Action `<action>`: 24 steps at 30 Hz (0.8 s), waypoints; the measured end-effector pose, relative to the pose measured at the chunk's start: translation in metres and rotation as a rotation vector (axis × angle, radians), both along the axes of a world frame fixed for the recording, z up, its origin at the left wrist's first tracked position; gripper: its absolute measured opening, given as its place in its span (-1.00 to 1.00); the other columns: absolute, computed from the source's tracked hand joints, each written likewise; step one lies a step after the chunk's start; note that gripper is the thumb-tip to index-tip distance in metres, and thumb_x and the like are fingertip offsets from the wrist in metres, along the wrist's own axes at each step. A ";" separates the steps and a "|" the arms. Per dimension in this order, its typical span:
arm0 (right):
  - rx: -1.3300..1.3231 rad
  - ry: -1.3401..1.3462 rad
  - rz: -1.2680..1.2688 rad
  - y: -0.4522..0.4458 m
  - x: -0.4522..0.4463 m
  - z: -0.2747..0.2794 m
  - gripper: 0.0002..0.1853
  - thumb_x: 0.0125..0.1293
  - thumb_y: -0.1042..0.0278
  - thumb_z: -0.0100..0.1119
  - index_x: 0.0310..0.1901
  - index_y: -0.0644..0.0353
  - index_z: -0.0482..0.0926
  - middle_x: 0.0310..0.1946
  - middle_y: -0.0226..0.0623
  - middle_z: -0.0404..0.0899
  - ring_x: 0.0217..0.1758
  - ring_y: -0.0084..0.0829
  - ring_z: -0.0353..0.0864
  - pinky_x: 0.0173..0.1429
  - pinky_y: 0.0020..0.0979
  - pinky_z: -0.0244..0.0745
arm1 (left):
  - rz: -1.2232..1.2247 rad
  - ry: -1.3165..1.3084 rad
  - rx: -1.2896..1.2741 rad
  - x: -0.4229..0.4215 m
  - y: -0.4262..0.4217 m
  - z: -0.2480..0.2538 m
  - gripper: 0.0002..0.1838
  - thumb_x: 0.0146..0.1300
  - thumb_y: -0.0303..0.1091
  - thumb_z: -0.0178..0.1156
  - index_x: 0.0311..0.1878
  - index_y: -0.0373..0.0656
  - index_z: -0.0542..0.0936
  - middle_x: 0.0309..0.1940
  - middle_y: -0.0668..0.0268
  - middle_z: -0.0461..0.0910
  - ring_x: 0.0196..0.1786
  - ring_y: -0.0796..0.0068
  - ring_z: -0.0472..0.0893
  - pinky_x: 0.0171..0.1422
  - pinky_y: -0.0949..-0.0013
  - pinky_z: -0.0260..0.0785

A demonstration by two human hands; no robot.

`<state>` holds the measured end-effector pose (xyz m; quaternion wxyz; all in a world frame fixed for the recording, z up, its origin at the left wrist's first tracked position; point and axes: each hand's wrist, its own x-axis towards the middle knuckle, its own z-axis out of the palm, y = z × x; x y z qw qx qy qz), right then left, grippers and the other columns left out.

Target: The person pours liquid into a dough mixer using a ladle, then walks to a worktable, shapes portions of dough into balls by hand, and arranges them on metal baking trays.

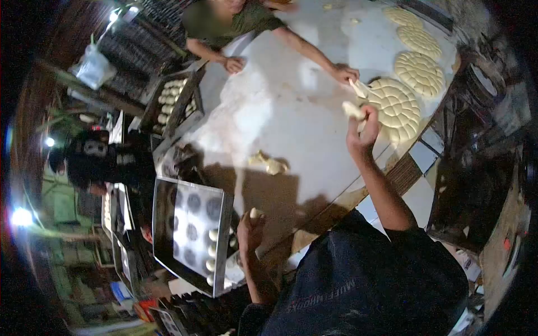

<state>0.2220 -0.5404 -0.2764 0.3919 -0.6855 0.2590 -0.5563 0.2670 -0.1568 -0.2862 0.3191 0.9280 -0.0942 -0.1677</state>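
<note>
My outstretched right hand (pixel 365 131) pinches a dough piece (pixel 352 111) beside the scored dough round (pixel 402 112). My left hand (pixel 250 232) curls around a dough ball (pixel 256 213), near the metal tray (pixel 224 241).

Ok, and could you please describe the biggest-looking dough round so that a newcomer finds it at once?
Find the white table, then the row of scored dough rounds along its edge at picture right. The near round ends that row. Unlike the other three, it lies close to the wearer's right hand and looks largest.
</note>
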 end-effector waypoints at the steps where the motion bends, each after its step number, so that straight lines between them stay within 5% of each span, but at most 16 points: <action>1: -0.013 0.001 0.028 0.002 0.012 0.006 -0.69 0.22 0.38 0.11 -0.03 0.28 0.37 -0.21 -0.09 0.42 -0.15 -0.25 0.45 -0.06 -0.24 0.38 | 0.158 0.102 -0.077 -0.017 0.015 0.012 -0.56 0.21 -0.19 0.30 0.05 -0.26 0.48 -0.19 0.07 0.60 -0.15 0.26 0.60 -0.09 0.24 0.44; 3: -0.504 0.199 -0.040 0.017 0.039 0.015 -0.42 0.20 0.27 0.18 0.23 0.25 0.28 0.16 0.15 0.29 0.24 -0.01 0.30 0.28 -0.07 0.21 | 0.205 0.020 -0.013 -0.046 0.036 0.017 -0.56 0.25 -0.24 0.28 0.10 -0.24 0.43 -0.15 0.16 0.55 -0.15 0.39 0.55 -0.10 0.31 0.43; 5: -0.247 1.089 0.160 0.067 0.046 -0.004 -0.19 0.18 0.13 0.22 0.40 0.17 0.09 0.38 0.25 0.01 0.44 0.17 -0.01 0.45 0.01 -0.05 | 0.164 -0.325 -0.719 -0.069 0.047 -0.005 -0.59 0.25 -0.41 0.26 0.11 -0.24 0.37 -0.13 0.21 0.49 -0.15 0.39 0.52 -0.06 0.34 0.43; 6: -0.242 1.245 0.519 0.073 0.056 -0.053 -0.13 0.20 -0.07 0.17 0.42 0.19 0.03 0.40 0.25 -0.02 0.48 0.11 -0.03 0.48 -0.05 -0.07 | 0.097 -0.485 -0.766 -0.072 0.053 -0.016 -0.57 0.23 -0.57 0.22 0.13 -0.23 0.31 -0.09 0.21 0.47 -0.10 0.38 0.52 0.00 0.36 0.41; 7: -0.169 0.990 0.812 0.110 0.043 -0.066 -0.11 0.20 -0.23 0.13 0.39 0.20 0.09 0.35 0.13 0.14 0.42 -0.05 0.16 0.42 -0.08 0.10 | 0.065 -0.723 -0.670 -0.078 0.055 -0.030 -0.65 0.26 -0.59 0.17 0.05 -0.23 0.30 -0.09 0.17 0.47 -0.05 0.38 0.51 0.05 0.37 0.40; 8: 0.209 0.677 1.366 0.139 0.031 -0.079 -0.26 0.26 -0.22 0.08 0.27 0.18 0.23 0.24 -0.09 0.27 0.29 -0.24 0.27 0.28 -0.19 0.26 | 0.025 -0.560 -1.163 -0.082 0.048 -0.050 -0.71 0.28 -0.60 0.13 -0.01 -0.21 0.29 -0.06 0.13 0.47 -0.02 0.42 0.48 0.06 0.41 0.37; 9: 0.502 0.565 1.526 0.178 0.007 -0.085 -0.35 0.27 -0.14 0.12 0.21 0.18 0.28 0.14 -0.19 0.33 0.20 -0.32 0.34 0.24 -0.27 0.31 | 0.226 -0.352 -1.244 -0.100 0.031 -0.037 -0.74 0.29 -0.61 0.12 -0.07 -0.19 0.27 -0.05 0.12 0.47 -0.01 0.43 0.47 0.08 0.39 0.36; 11: 1.184 0.343 1.725 0.254 -0.040 -0.101 -0.54 0.30 0.04 0.19 0.07 0.16 0.37 -0.05 -0.39 0.47 0.02 -0.49 0.48 0.16 -0.41 0.40 | 0.240 -0.562 -0.845 -0.106 0.027 -0.059 -0.72 0.30 -0.58 0.12 -0.01 -0.22 0.27 -0.06 0.14 0.48 -0.03 0.43 0.47 0.08 0.41 0.34; 14: 0.956 0.357 1.613 0.265 -0.043 -0.089 -0.57 0.25 0.21 0.27 0.05 0.17 0.36 -0.14 -0.41 0.46 -0.04 -0.52 0.49 0.08 -0.42 0.45 | 0.482 -0.311 -0.888 -0.105 0.026 -0.076 -0.73 0.25 -0.45 0.23 -0.08 -0.24 0.36 -0.17 0.15 0.53 -0.11 0.47 0.52 0.02 0.44 0.36; 16: 0.802 0.514 1.048 0.246 -0.040 -0.106 -0.64 0.25 0.30 0.27 -0.01 0.15 0.36 -0.20 -0.41 0.46 -0.16 -0.52 0.52 -0.11 -0.44 0.51 | 0.475 -0.243 -0.736 -0.103 0.031 -0.076 -0.65 0.22 -0.30 0.28 -0.07 -0.28 0.39 -0.21 0.06 0.57 -0.15 0.35 0.56 0.00 0.35 0.39; 19: 0.927 0.325 0.738 0.177 -0.016 -0.117 -0.67 0.23 0.35 0.26 -0.04 0.13 0.36 -0.28 -0.42 0.45 -0.36 -0.55 0.50 -0.37 -0.46 0.48 | 0.571 -0.351 -0.532 -0.091 0.037 -0.136 -0.60 0.28 -0.17 0.22 -0.04 -0.31 0.40 -0.35 0.00 0.56 -0.25 0.24 0.56 -0.13 0.22 0.38; 21: 0.713 0.186 0.633 0.113 -0.007 -0.114 -0.74 0.25 0.33 0.21 -0.10 0.12 0.36 -0.33 -0.45 0.41 -0.40 -0.59 0.44 -0.42 -0.49 0.44 | 0.487 -0.064 -1.066 -0.073 0.052 -0.257 -0.67 0.37 -0.10 0.11 -0.22 -0.24 0.48 -0.51 0.15 0.50 -0.36 0.38 0.50 -0.32 0.19 0.26; 23: 0.409 0.271 0.537 0.061 -0.017 -0.120 -0.79 0.33 0.25 0.09 -0.21 0.15 0.31 -0.42 -0.32 0.34 -0.33 -0.42 0.38 -0.26 -0.31 0.33 | 0.467 -0.246 -0.652 -0.081 0.014 -0.080 -0.70 0.35 -0.11 0.15 -0.20 -0.18 0.47 -0.42 0.20 0.51 -0.28 0.46 0.51 -0.24 0.31 0.32; 24: 0.279 0.342 0.539 0.041 -0.027 -0.125 -0.80 0.36 0.24 0.04 -0.25 0.19 0.33 -0.44 -0.25 0.32 -0.33 -0.35 0.36 -0.23 -0.27 0.31 | 0.347 -0.253 -0.532 -0.073 0.010 -0.085 -0.70 0.35 -0.11 0.15 -0.17 -0.18 0.46 -0.39 0.19 0.51 -0.25 0.44 0.50 -0.21 0.30 0.32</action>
